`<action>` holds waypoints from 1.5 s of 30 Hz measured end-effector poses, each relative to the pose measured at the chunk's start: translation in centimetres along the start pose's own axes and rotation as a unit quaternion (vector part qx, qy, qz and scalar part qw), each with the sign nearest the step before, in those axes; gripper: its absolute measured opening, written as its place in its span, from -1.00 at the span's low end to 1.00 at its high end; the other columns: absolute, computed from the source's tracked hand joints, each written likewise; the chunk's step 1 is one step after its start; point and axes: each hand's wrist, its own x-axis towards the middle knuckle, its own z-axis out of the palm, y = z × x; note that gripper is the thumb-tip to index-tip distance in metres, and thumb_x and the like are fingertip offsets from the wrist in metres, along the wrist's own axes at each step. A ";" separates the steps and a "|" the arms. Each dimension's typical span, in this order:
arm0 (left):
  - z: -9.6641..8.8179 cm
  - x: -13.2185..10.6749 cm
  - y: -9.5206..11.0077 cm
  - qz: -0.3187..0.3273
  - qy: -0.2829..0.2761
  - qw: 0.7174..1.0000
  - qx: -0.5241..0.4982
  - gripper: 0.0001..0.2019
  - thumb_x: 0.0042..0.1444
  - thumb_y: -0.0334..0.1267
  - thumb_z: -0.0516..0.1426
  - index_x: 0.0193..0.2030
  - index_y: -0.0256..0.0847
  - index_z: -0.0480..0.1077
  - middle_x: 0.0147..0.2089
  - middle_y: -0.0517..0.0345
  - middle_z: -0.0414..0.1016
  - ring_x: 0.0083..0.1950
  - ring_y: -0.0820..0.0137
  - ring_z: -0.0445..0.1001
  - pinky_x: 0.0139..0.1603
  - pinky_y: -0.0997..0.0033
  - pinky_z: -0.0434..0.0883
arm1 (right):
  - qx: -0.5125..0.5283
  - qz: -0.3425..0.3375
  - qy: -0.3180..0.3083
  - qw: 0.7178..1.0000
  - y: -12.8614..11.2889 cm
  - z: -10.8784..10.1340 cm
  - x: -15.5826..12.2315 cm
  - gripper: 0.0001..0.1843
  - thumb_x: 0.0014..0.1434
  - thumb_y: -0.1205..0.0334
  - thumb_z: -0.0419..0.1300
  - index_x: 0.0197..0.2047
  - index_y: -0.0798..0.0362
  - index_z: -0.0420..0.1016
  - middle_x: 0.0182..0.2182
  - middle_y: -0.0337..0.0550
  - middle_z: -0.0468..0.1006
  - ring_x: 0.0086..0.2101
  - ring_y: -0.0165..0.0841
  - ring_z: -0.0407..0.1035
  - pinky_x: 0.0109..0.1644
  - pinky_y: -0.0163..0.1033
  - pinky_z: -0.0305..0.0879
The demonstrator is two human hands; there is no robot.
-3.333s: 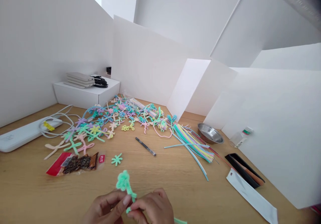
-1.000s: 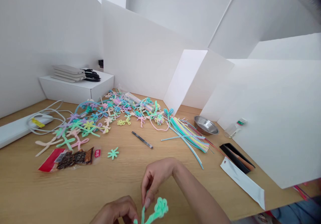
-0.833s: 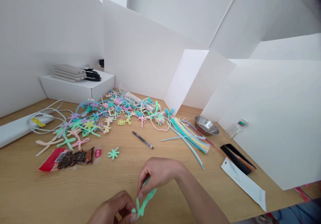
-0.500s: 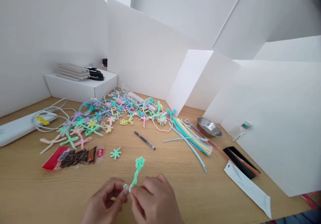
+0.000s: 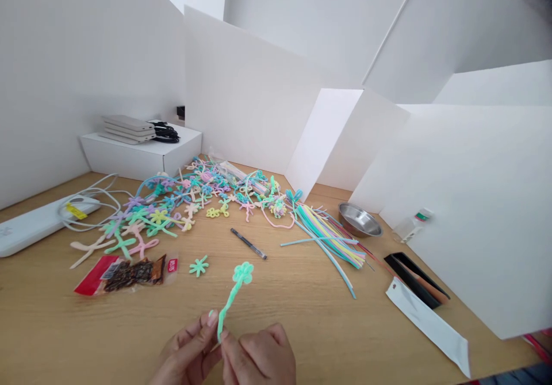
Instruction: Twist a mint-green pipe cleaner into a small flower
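A green pipe-cleaner flower with a looped head and twisted stem tilts up and to the right above the table's front. My left hand pinches the green pipe cleaner near the stem's lower part, a bit of green showing at the thumb tip. Against the stem's bottom end, my right hand is closed with thumb and finger pressed on it. Just beyond the hands lies a small green star-shaped pipe-cleaner piece. The part of the stem between the fingers is hidden.
A pile of pastel pipe-cleaner shapes spreads across the back left. Loose pipe cleaners, a metal bowl and a black case are at right. A pen and a snack packet lie nearer.
Both hands have moved slightly lower, the right one sliding down the stem. The flower head has turned to face me more, and more of the twisted stem shows.
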 end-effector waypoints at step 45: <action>0.8 0.4 0.5 0.022 -0.115 0.974 0.193 -0.71 -0.37 -0.10 0.45 -0.52 -0.19 0.57 -0.67 0.29 0.47 -0.64 0.58 0.34 -0.66 0.68 0.26 | 0.326 0.440 -0.166 0.820 2.6 -2.3 -0.9 -0.83 0.08 0.21 0.21 -0.41 0.12 0.56 -0.48 -0.14 0.51 -0.41 -0.33 0.42 -0.33 -0.32 0.32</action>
